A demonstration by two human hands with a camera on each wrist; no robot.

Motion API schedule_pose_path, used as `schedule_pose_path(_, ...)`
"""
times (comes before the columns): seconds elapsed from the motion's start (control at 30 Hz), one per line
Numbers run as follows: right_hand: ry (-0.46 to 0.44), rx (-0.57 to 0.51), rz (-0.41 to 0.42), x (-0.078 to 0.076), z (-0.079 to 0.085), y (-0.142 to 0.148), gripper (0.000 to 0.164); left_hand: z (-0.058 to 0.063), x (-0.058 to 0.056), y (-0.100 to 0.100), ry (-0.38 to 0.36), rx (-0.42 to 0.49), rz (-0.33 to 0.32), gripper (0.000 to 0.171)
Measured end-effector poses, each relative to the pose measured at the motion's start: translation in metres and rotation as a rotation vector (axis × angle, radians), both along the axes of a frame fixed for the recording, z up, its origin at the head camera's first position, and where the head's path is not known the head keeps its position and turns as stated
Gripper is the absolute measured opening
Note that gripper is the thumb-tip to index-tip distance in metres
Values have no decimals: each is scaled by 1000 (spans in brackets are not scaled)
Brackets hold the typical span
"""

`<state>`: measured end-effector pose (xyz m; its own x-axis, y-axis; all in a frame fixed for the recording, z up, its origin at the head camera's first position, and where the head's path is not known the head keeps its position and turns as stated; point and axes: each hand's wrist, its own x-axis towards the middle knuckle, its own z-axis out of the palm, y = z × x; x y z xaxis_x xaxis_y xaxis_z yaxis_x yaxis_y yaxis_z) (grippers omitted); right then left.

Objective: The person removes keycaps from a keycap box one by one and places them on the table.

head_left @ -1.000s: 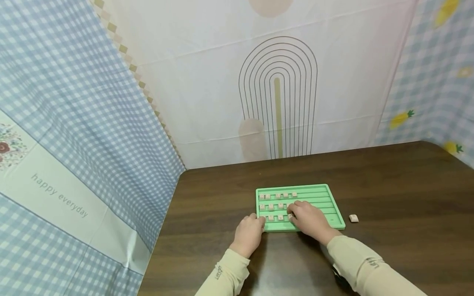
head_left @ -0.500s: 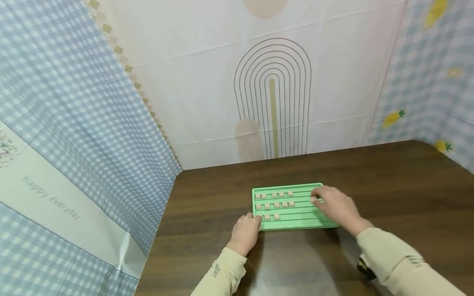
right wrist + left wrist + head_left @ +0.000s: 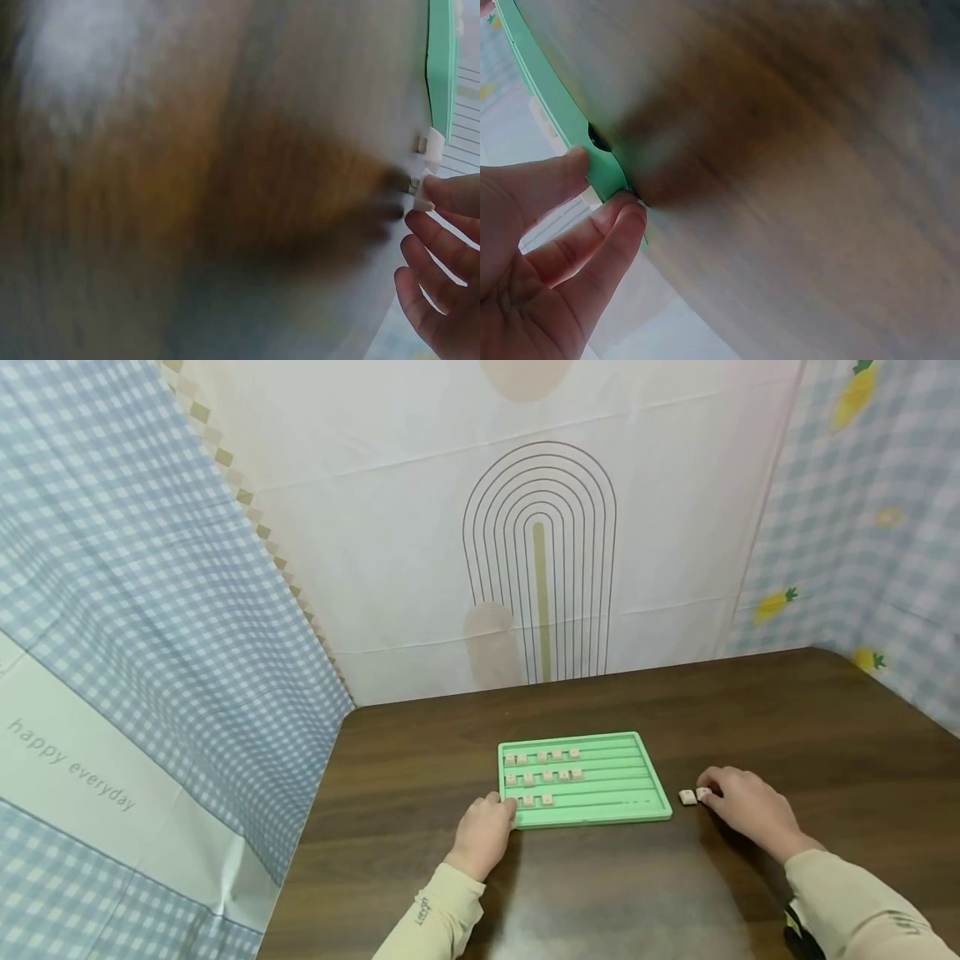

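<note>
A light green tray with raised ridges lies on the table. Several pale keycaps sit in three rows on its left part. My left hand grips the tray's near left corner; in the left wrist view the thumb and fingers pinch the green edge. Right of the tray, my right hand pinches a keycap between thumb and index finger, down at table level. Just left of that one, a second loose keycap stands between it and the tray. The other right fingers are spread and loosely bent.
The dark wooden table extends around the tray. Behind it hangs a white cloth with an arch pattern. A blue checked curtain borders the left side.
My right hand has lifted a keycap off the tray's bottom row and carried it right to the table, beside the loose keycap. My left hand keeps its grip. The head view has shifted slightly right.
</note>
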<state>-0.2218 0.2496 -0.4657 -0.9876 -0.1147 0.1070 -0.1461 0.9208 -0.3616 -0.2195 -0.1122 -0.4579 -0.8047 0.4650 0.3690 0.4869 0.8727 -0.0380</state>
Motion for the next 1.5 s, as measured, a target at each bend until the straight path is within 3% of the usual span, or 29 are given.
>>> schedule_pose_path(0.13, 3, 0, -18, 0, -1, -4, 16, 1, -2, -2, -10, 6, -18, 9)
schedule_pose_path(0.37, 2, -10, -2, -2, 8, -11, 35, 2, -5, -8, -89, 48, -37, 10)
schedule_pose_path(0.57, 134, -53, 92, -13, 20, -62, 34, 5, -3, -14, -144, 70, -40, 16)
schedule_pose_path(0.7, 195, -75, 148, -21, 20, -114, 24, 4, -3, -12, -120, 41, -45, 14)
schedule_pose_path(0.9, 136, -95, 171, -23, 3, -169, 20, -3, -2, -6, -80, -39, -43, 13)
schedule_pose_path(1.13, 129, -20, 178, -24, -6, -184, 17, -7, -1, -3, 18, -126, -40, 16)
schedule_pose_path(1.5, 169, 38, 218, -26, -5, -191, 9, -3, -3, -4, 42, -159, -27, 15)
